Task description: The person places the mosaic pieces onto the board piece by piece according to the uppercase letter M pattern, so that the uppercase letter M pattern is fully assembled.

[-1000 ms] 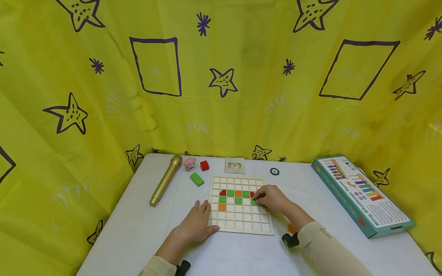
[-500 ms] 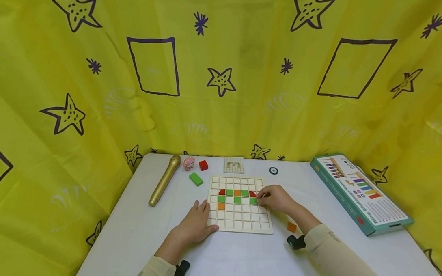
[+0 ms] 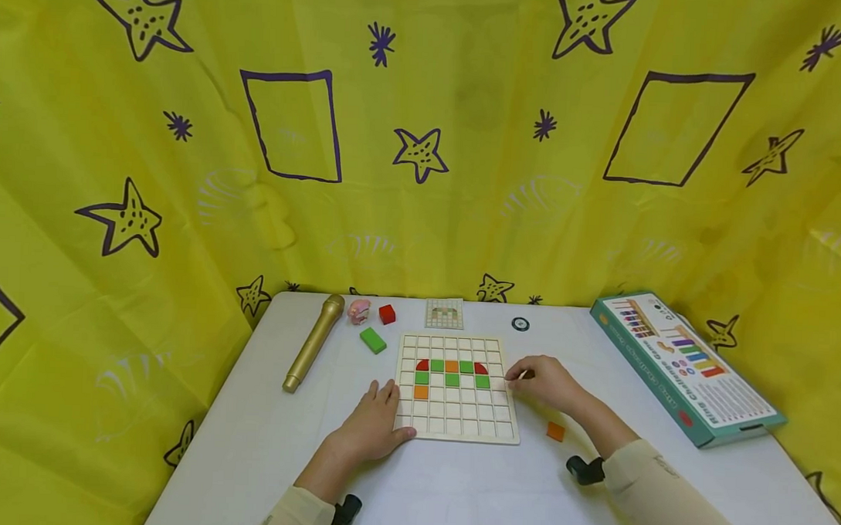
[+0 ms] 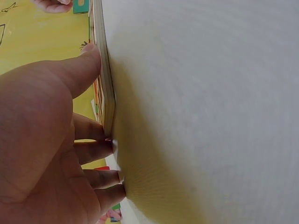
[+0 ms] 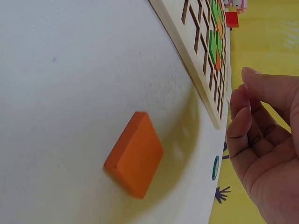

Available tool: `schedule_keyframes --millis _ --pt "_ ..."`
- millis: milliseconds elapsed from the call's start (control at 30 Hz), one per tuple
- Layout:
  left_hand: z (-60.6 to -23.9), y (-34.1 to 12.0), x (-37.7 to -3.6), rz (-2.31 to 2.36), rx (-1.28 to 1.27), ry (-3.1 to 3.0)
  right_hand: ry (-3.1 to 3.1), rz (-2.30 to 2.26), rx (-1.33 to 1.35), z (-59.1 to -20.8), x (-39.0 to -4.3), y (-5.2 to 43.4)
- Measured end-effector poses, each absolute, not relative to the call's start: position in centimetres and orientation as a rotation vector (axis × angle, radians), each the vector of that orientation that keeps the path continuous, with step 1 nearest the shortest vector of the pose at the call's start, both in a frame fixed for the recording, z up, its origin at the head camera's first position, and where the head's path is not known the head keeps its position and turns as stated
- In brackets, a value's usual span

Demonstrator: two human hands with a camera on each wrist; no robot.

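Observation:
A pale wooden grid board (image 3: 465, 428) lies on the white table. Coloured tiles sit in it: a row with red rounded pieces at both ends and green and orange squares (image 3: 452, 366) between, more green ones beneath, and an orange one lower left. My left hand (image 3: 371, 424) rests against the board's near left corner, thumb along its front edge and fingers extended by its left side. Just off the board's right edge hovers my right hand (image 3: 545, 381), fingers loosely curled; in the right wrist view nothing shows between thumb and fingertips. An orange square tile (image 5: 138, 156) lies on the table below it.
Left of the board are a gold microphone (image 3: 315, 344), a pink figurine (image 3: 359, 312), a red block (image 3: 387, 315) and a green block (image 3: 373, 340). Behind it lie a pattern card (image 3: 444, 313) and a small dark ring (image 3: 520, 325). A game box (image 3: 688, 368) occupies the right side.
My right hand has let go of the green tile at the grid's right side and drawn back to the right, uncovering that tile and the loose orange one. My left hand has stayed put.

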State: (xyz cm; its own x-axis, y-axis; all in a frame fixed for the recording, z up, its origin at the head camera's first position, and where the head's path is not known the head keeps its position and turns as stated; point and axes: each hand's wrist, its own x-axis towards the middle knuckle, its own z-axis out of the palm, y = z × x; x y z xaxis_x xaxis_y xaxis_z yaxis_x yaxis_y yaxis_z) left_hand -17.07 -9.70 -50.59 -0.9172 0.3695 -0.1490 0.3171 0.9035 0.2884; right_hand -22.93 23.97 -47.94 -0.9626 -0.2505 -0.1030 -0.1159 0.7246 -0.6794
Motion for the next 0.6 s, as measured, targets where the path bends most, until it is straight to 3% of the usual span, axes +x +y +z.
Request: schedule_keyframes --millis 600 --pt "-50.4 -9.7 -17.0 0.387 0.520 2.856 2.757 -1.045 -0.284 -48.3 -20.7 27.1"
